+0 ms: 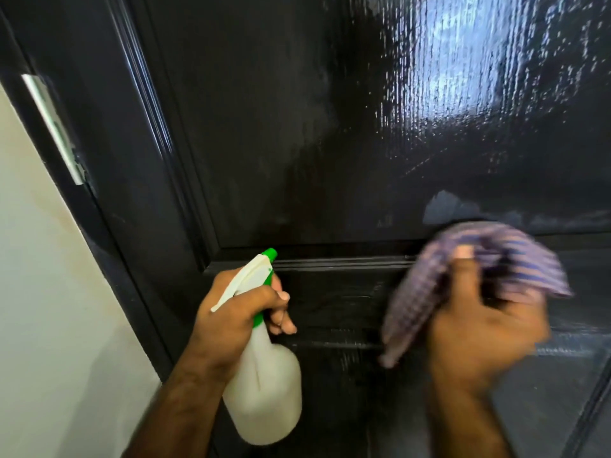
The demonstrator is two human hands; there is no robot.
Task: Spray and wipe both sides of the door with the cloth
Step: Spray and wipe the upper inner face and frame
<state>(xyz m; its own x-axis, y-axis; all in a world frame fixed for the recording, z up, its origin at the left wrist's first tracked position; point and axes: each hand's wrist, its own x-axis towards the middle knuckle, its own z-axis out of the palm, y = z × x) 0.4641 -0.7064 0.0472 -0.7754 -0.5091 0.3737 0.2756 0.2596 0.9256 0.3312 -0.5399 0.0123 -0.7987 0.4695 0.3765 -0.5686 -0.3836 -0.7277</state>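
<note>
Your left hand (238,312) was wrapped around the neck of the white spray bottle (264,385) at lower centre of the frame, green nozzle aimed at the door. Your right hand (479,328), lower right and pretty blurry, had the purple checked cloth (429,292) bunched in its grip, held up against the black door (281,127) near the moulding between panels. The door filled most of the frame, glossy with streaky sheen at upper right. A metal hinge (53,127) sat on its edge at upper left, beside the pale wall (39,292).
</note>
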